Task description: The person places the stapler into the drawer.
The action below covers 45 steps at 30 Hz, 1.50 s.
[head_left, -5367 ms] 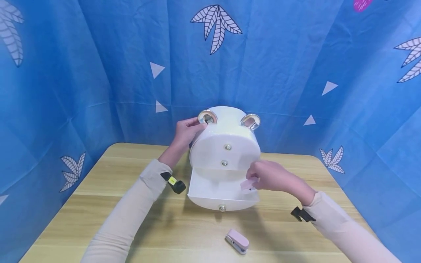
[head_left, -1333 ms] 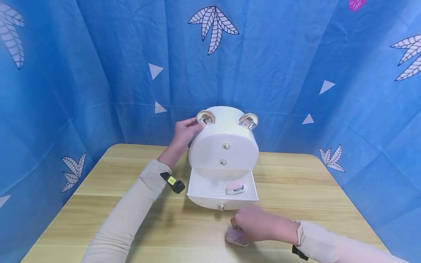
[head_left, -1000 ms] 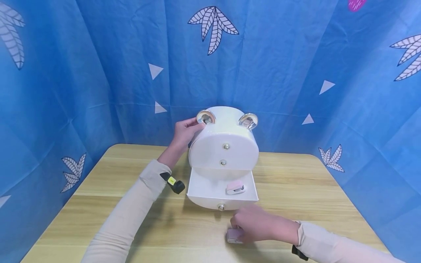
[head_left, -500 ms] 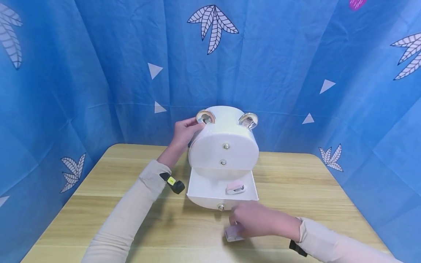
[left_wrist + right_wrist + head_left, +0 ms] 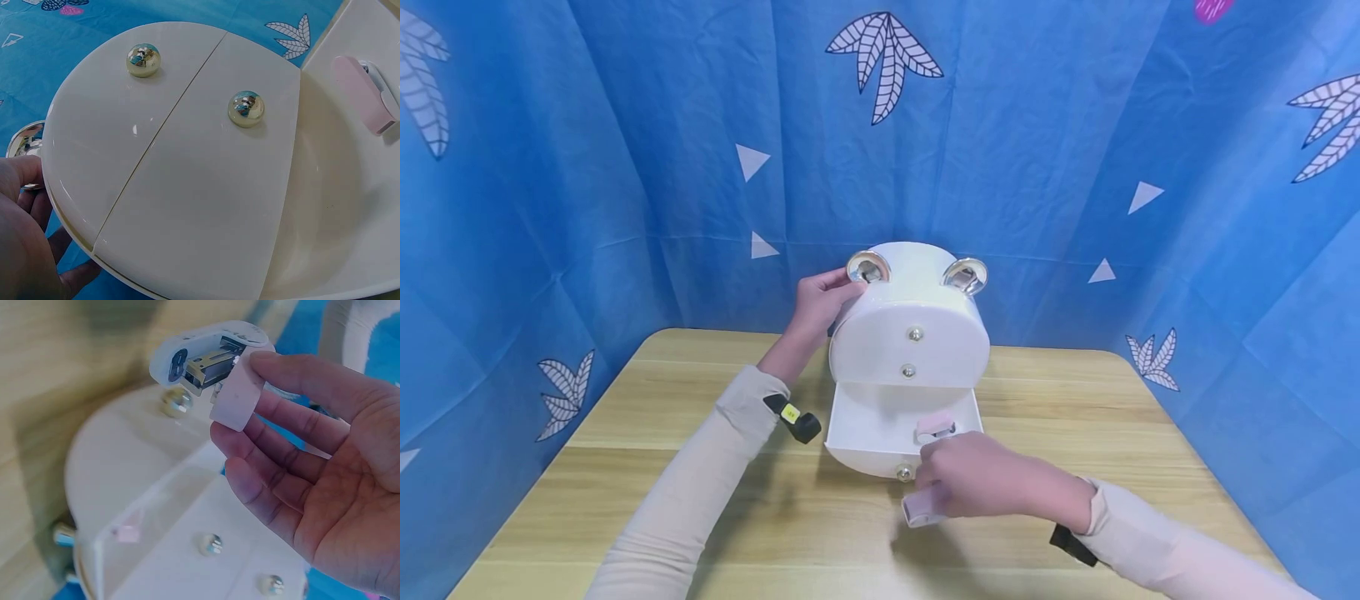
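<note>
A white drawer box point(image 5: 917, 283) with shiny ear-shaped pieces stands on the table, its bottom drawer point(image 5: 868, 417) pulled out. My left hand point(image 5: 820, 308) holds the box's upper left side by the ear point(image 5: 869, 267), thumb in front and other fingers behind the edge. In the right hand point(image 5: 977, 475) a small pink-and-white stapler point(image 5: 234, 387) is pinched, just in front of the drawer's knob. The right wrist view shows its metal staple channel, with the pink lever swung away. Inside the drawer, toward its right side, lies a second pink stapler point(image 5: 362, 94).
Two upper drawers with round knobs point(image 5: 915, 334) sit pushed in above the open one. The wooden table point(image 5: 1075, 417) extends on both sides. Blue curtains point(image 5: 1037, 167) with leaf prints hang behind and beside it.
A stapler has been left in the drawer. The right hand has picked up the other stapler from the table and raised it toward the drawer. My left hand stays on the box.
</note>
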Available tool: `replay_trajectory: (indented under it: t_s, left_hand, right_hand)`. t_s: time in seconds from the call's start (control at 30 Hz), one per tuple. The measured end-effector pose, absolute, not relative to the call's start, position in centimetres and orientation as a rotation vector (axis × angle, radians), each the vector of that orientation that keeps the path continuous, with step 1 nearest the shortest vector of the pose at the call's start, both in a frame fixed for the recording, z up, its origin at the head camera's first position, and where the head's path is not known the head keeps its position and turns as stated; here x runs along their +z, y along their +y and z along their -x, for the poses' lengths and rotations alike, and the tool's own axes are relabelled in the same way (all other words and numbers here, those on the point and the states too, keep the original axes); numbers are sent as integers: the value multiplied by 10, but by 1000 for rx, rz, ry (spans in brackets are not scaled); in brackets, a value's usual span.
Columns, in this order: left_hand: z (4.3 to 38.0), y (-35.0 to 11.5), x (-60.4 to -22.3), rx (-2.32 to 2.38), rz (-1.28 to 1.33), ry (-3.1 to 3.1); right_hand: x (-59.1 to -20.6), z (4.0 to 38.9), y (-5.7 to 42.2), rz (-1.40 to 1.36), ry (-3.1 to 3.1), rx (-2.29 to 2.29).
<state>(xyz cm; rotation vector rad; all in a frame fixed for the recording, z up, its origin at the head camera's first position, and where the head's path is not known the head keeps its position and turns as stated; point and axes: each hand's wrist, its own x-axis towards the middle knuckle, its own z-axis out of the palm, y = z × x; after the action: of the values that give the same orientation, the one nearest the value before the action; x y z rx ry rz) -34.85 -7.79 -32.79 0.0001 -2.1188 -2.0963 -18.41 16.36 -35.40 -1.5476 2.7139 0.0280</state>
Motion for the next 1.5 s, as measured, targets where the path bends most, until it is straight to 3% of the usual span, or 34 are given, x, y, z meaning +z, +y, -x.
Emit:
replay_trajectory:
  t_s: [0.6,1.03,1.5]
  left_hand:
    - [349,-78,-328,-2103,-18,-2115]
    - [352,-77,-333,-2088,0,-2092]
    - [351,-77,-334,-2076,16,-2084]
  right_hand:
    - [-309,211,156,1505,2800,-251]
    - [-315,251,132,1469,2764,-112]
    - [-340,267,108,1405,2834,104]
